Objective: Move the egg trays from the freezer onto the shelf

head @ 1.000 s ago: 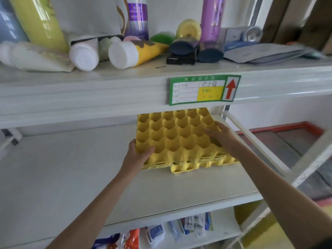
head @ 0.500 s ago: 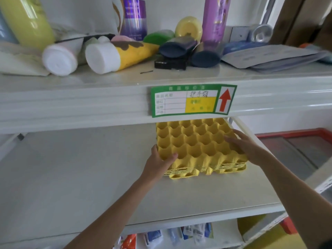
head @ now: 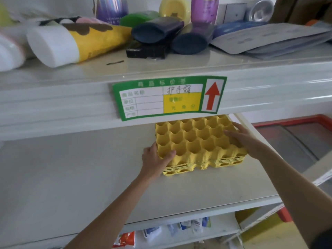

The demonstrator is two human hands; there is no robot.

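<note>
A stack of yellow egg trays (head: 195, 142) rests on the white middle shelf (head: 80, 177), toward its right side and partly under the shelf above. My left hand (head: 155, 161) grips the stack's front left corner, thumb on top in a cup. My right hand (head: 242, 137) lies flat on the stack's right edge with fingers spread over the cups. The far edge of the trays is hidden behind the price label.
A green price label (head: 167, 97) with a red arrow hangs on the upper shelf's front lip. Bottles, tubes and papers (head: 269, 36) crowd the upper shelf. Small packets (head: 188, 227) lie on the lower shelf. A red-framed freezer lid (head: 296, 137) sits at the right.
The trays have slid a little deeper and to the right on the shelf, with both hands staying on them. My view has shifted closer and lower.
</note>
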